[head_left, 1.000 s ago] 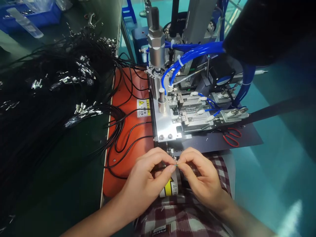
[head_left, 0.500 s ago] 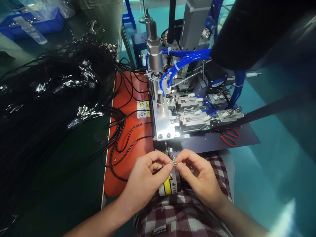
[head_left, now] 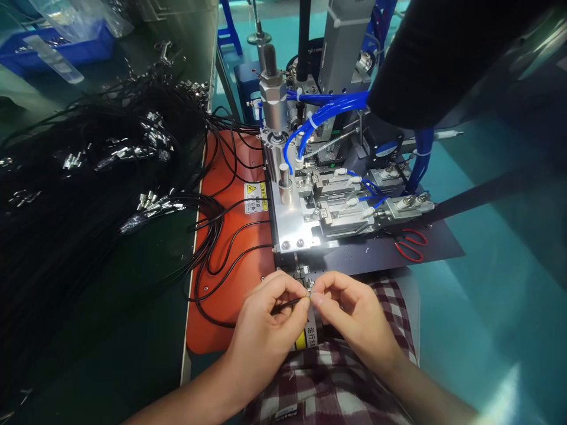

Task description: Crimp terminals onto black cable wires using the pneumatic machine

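The thin black cable end (head_left: 290, 303) was pinched at its tip between both hands, low in the view at about 6 o'clock, just in front of the machine's front edge. The left hand (head_left: 266, 321) had thumb and forefinger clamped on the cable, seemingly to steady it, while the fingers of the right hand (head_left: 354, 316) were closed on the tiny tip at 3 o'clock of the left, where the small part held there was too small to be told.

Above the hands, at 12 o'clock, a bright machined aluminium fixture (head_left: 301, 221) with screws and blue pneumatic hoses (head_left: 325, 109) was mounted on an orange base plate (head_left: 230, 236), over which glossy black cables looped. At 9 o'clock a tangled heap of black cables with silvery metal plugs (head_left: 88, 159) was spread on the dark green counter (head_left: 110, 330). At 3 o'clock red-handled scissors (head_left: 411, 245) lay on a dark flat sheet.
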`<action>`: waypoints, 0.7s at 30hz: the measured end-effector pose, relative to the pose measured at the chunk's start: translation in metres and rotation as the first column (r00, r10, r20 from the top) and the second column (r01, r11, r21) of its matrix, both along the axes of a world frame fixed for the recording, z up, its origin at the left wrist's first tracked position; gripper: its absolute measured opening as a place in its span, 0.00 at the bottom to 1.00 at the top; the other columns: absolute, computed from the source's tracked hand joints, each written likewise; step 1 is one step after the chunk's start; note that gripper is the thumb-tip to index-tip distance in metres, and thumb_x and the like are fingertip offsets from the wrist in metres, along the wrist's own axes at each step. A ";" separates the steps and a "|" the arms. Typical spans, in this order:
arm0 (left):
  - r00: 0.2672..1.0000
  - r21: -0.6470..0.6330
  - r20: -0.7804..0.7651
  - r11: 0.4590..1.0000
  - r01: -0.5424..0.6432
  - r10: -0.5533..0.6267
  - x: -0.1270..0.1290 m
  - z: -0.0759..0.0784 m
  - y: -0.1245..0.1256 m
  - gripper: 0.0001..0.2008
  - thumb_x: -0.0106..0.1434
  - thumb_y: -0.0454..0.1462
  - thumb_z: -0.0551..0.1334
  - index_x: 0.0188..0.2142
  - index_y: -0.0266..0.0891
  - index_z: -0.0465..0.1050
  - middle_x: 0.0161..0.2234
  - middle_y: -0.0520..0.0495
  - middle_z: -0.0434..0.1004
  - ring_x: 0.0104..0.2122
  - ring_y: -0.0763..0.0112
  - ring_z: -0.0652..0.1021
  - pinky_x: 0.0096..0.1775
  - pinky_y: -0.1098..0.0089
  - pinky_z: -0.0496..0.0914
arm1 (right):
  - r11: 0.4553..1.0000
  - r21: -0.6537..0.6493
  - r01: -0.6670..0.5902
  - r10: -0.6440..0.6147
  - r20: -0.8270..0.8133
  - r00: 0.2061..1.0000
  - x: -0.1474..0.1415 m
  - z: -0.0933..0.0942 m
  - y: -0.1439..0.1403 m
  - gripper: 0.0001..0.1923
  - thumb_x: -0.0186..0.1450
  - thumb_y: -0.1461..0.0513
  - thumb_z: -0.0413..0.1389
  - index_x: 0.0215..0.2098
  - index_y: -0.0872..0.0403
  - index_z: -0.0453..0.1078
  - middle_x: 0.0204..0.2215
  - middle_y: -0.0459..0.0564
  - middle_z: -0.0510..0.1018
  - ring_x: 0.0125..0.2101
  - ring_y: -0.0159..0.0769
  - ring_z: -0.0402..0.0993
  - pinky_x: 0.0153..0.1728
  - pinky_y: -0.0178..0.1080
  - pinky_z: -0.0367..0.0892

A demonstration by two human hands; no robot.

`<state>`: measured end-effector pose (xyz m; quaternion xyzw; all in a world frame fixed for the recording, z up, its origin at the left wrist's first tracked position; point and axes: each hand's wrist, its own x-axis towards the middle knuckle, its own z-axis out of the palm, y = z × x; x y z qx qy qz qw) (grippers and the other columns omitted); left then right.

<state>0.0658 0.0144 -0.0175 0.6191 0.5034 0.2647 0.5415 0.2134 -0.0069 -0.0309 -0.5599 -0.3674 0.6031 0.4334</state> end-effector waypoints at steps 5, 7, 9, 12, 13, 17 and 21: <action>0.996 -0.090 0.078 0.996 -0.030 0.037 0.001 0.001 0.001 0.05 0.61 0.36 0.59 0.30 0.38 0.68 0.29 0.51 0.67 0.27 0.74 0.70 0.28 0.75 0.65 | 1.000 -0.025 -0.016 0.012 -0.144 0.990 0.000 -0.003 0.002 0.11 0.57 0.57 0.59 0.26 0.56 0.66 0.16 0.39 0.64 0.18 0.26 0.58 0.20 0.30 0.56; 0.991 -0.172 0.118 0.984 -0.047 0.068 0.003 0.002 0.002 0.06 0.60 0.37 0.60 0.30 0.37 0.68 0.29 0.51 0.67 0.26 0.75 0.70 0.28 0.75 0.65 | 1.000 -0.006 -0.006 0.005 -0.179 0.984 -0.001 -0.006 0.002 0.11 0.58 0.56 0.59 0.26 0.55 0.66 0.15 0.38 0.63 0.17 0.26 0.57 0.19 0.30 0.56; 0.984 -0.258 0.148 0.965 -0.058 0.098 0.004 0.004 0.004 0.07 0.59 0.38 0.61 0.29 0.37 0.68 0.26 0.53 0.66 0.23 0.78 0.67 0.25 0.77 0.62 | 0.999 0.034 0.018 -0.012 -0.158 0.987 -0.002 -0.010 0.000 0.10 0.59 0.57 0.58 0.27 0.55 0.65 0.15 0.38 0.62 0.16 0.25 0.55 0.18 0.31 0.55; 0.979 -0.394 0.161 0.917 -0.056 0.129 0.004 0.005 0.008 0.09 0.58 0.40 0.62 0.29 0.36 0.67 0.18 0.58 0.60 0.16 0.82 0.58 0.18 0.80 0.55 | 0.983 0.178 0.048 -0.053 0.026 0.998 -0.003 -0.014 -0.003 0.07 0.61 0.60 0.56 0.27 0.54 0.67 0.19 0.41 0.66 0.18 0.27 0.58 0.19 0.32 0.57; 0.978 -0.431 0.162 0.901 -0.046 0.128 0.003 0.005 0.009 0.09 0.58 0.41 0.62 0.29 0.36 0.66 0.16 0.60 0.57 0.15 0.83 0.56 0.17 0.80 0.52 | 0.972 0.229 0.052 -0.075 0.093 0.993 -0.003 -0.014 -0.003 0.06 0.61 0.61 0.56 0.27 0.54 0.68 0.21 0.43 0.67 0.20 0.29 0.60 0.21 0.33 0.58; 0.979 -0.477 0.162 0.878 -0.033 0.125 0.003 0.005 0.012 0.11 0.59 0.42 0.61 0.29 0.37 0.65 0.14 0.62 0.54 0.14 0.84 0.53 0.16 0.81 0.48 | 0.989 0.141 0.040 -0.048 0.056 0.997 0.000 -0.013 -0.001 0.06 0.62 0.61 0.56 0.27 0.53 0.68 0.19 0.42 0.66 0.20 0.29 0.61 0.21 0.33 0.59; 0.977 -0.483 0.157 0.874 -0.052 0.145 0.003 0.005 0.013 0.11 0.59 0.41 0.62 0.28 0.36 0.65 0.14 0.62 0.53 0.15 0.85 0.52 0.16 0.81 0.47 | 0.999 -0.015 -0.040 0.038 -0.142 0.989 0.006 -0.014 0.003 0.08 0.62 0.58 0.57 0.31 0.55 0.69 0.17 0.39 0.64 0.18 0.27 0.58 0.21 0.32 0.57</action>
